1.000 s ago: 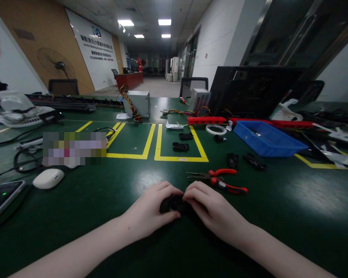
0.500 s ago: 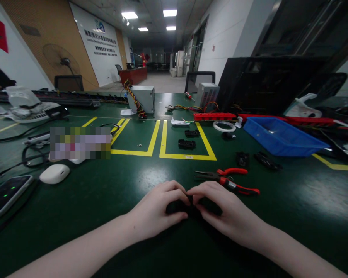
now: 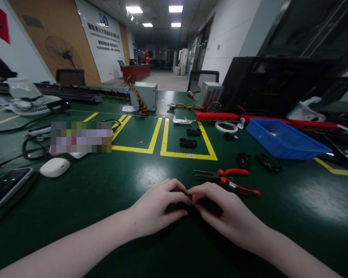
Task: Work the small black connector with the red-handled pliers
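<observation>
Working closest to me, both hands meet low over the green table (image 3: 118,193), fingertips nearly touching. My left hand (image 3: 159,204) has its thumb and fingers curled around a small black part (image 3: 178,207), most of it lost in shadow and behind the fingers. My right hand (image 3: 224,210) is drawn narrow, its fingertips at the part's right end; whether they grip it or only press on it, I cannot tell. I read this as close fingertip handling with two hands, and any shift of the part calls for a steady left hold and small, slow right-hand movements, since I can barely see the contact.

Just beyond the right hand lie red-handled pliers (image 3: 232,184), their jaws pointing left and within easy reach. Over to the left are a device with green lights (image 3: 8,187) and a rounded white case (image 3: 55,167).

Farther out, two black pieces sit to the right, one compact (image 3: 243,160) and one longer (image 3: 268,163). Two more, one nearer (image 3: 188,143) and one farther (image 3: 193,132), rest within a yellow tape outline (image 3: 188,155). A blue tray (image 3: 288,141) stands to their right, and a metal box with coloured cables (image 3: 147,96) stands behind.
</observation>
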A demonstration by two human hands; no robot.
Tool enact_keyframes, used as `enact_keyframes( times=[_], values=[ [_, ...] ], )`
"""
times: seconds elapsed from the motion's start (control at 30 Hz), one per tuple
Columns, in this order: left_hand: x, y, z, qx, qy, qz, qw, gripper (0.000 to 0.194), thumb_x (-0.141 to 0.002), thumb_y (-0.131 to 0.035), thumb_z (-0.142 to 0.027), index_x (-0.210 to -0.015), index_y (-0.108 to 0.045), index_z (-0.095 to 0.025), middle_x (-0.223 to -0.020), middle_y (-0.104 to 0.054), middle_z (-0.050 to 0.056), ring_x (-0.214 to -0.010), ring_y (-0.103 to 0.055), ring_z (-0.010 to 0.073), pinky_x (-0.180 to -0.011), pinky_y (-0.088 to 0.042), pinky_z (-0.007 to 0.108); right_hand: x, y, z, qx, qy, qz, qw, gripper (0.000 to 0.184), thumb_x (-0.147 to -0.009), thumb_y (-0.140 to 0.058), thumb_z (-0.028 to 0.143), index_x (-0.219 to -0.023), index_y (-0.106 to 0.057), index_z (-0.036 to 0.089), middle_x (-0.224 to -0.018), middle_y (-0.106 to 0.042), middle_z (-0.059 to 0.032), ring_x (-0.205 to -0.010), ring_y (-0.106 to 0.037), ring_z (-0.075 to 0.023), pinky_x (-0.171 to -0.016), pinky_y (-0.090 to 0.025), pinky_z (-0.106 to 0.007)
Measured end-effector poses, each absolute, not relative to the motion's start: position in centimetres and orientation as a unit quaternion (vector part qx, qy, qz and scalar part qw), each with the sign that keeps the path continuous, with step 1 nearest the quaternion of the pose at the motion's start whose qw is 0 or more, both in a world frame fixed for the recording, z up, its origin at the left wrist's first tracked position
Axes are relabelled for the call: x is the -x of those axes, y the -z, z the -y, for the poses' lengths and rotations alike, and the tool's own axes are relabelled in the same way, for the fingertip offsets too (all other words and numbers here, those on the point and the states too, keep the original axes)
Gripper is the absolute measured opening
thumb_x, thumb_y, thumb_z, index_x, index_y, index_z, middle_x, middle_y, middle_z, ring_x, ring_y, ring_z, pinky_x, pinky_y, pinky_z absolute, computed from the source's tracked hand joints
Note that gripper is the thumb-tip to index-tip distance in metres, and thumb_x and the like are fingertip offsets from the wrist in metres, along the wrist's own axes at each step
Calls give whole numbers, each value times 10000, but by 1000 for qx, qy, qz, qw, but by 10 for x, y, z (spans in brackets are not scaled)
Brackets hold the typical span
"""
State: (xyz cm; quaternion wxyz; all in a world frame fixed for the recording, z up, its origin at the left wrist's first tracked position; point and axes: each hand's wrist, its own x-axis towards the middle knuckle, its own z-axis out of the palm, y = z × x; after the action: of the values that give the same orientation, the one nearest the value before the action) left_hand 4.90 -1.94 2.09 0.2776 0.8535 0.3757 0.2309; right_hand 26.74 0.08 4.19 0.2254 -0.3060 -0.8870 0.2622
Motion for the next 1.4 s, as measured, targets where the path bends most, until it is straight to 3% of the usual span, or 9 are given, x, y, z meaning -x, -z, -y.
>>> enact_keyframes(
  times=[0.63, 0.8, 0.97, 1.07, 1.23, 1.4],
  values=[
    [-51, -18, 17, -838, -236, -395, 294, 208, -864, -628, -221, -1068, -654, -248, -1140, -577, 43, -1052, -545, 213, -922, -445, 384, -260, -46, 7, 303, -168, 914, 211, 241, -847, -513, 99, -1025, -622, 221, -940, -679, -41, -871, -633, -174, -769, -531, -332],
    [-51, -22, 19, -832, -236, -395, 309, 214, -864, -629, -199, -1069, -661, -254, -1165, -565, 48, -1062, -548, 215, -943, -444, 400, -292, -48, -19, 368, -121, 900, 199, 260, -867, -567, 305, -1114, -603, 235, -1080, -659, -69, -993, -621, -210, -846, -524, -387],
    [-51, -29, 18, -803, -268, -407, 344, 208, -900, -582, -187, -1088, -655, -239, -1180, -560, 54, -1087, -545, 199, -950, -460, 379, -347, -26, -42, 436, -2, 885, 161, 534, -818, -588, 518, -1268, -541, 235, -1282, -564, -124, -1128, -571, -291, -921, -486, -492],
    [-52, -28, 11, -796, -276, -410, 349, 205, -906, -569, -180, -1085, -656, -232, -1176, -561, 54, -1101, -541, 198, -960, -459, 385, -364, -14, -47, 457, 36, 875, 154, 626, -816, -566, 564, -1330, -488, 214, -1339, -526, -138, -1187, -533, -309, -964, -458, -502],
    [-51, -23, -1, -809, -257, -408, 336, 198, -895, -583, -175, -1066, -662, -235, -1193, -553, 50, -1120, -527, 203, -983, -443, 403, -365, -12, -54, 456, 22, 881, 124, 572, -862, -512, 553, -1303, -498, 190, -1250, -564, -138, -1101, -575, -277, -908, -491, -450],
    [-58, -22, -19, -820, -251, -411, 309, 185, -895, -582, -192, -1056, -664, -232, -1190, -558, 48, -1112, -524, 209, -966, -447, 409, -363, -18, -45, 462, 63, 869, 165, 472, -836, -555, 525, -1154, -565, 176, -1112, -595, -129, -977, -600, -268, -783, -523, -401]
  ],
)
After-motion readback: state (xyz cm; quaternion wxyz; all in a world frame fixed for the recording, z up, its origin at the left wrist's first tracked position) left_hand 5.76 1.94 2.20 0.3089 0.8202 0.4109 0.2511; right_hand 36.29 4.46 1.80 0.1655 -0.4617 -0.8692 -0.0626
